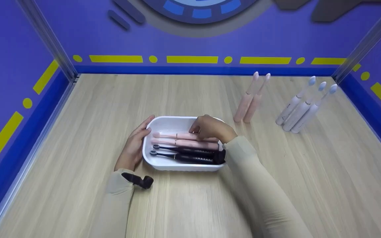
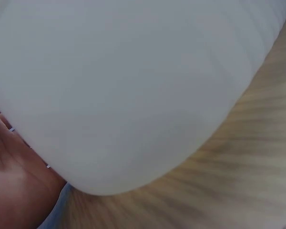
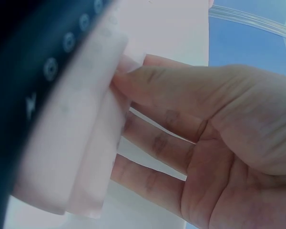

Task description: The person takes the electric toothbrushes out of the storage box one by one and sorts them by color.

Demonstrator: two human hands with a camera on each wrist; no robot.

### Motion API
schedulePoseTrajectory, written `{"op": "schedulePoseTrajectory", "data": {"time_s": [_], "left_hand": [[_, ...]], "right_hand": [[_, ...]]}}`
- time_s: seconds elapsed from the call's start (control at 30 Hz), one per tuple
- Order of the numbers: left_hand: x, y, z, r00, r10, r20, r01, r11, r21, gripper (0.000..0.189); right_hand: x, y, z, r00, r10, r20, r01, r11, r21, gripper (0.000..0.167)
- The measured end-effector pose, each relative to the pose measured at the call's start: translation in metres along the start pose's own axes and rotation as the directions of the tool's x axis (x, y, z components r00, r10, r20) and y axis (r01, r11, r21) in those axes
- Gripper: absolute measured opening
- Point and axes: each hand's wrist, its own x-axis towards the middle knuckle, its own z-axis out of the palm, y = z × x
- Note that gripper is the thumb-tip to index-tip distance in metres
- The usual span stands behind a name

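Note:
My left hand (image 1: 133, 147) holds the left end of a white plastic basket (image 1: 164, 121), thumb at the rim. In the left wrist view, the basket's outer wall (image 2: 133, 95) fills most of the picture beside the palm. Inside the basket, my right hand (image 1: 212, 127) pinches the handle of the rear pink electric toothbrush (image 1: 185, 136). Against it lies another pink electric toothbrush (image 1: 193, 144), with two black electric toothbrushes (image 1: 193, 158) in front. All heads point left. The right wrist view shows the thumb and fingers on the pink handle (image 3: 97, 157).
Two pink electric toothbrushes (image 1: 252, 107) stand upright behind the basket to the right. Further right, three white electric toothbrushes (image 1: 298, 115) with bluish heads stand close together. Blue panels (image 1: 190, 46) enclose the wooden table (image 1: 111, 96) at the back and sides.

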Motion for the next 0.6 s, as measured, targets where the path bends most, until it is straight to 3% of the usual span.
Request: {"op": "schedulePoseTrajectory", "data": {"time_s": [0.6], "left_hand": [[0.0006,0.0002,0.0016,1.000,0.008,-0.002,-0.008,0.999,-0.039,0.051]], "right_hand": [[-0.0021,-0.0012,0.0001,0.999,-0.036,-0.015,0.035,0.999,-0.032,0.036]]}}
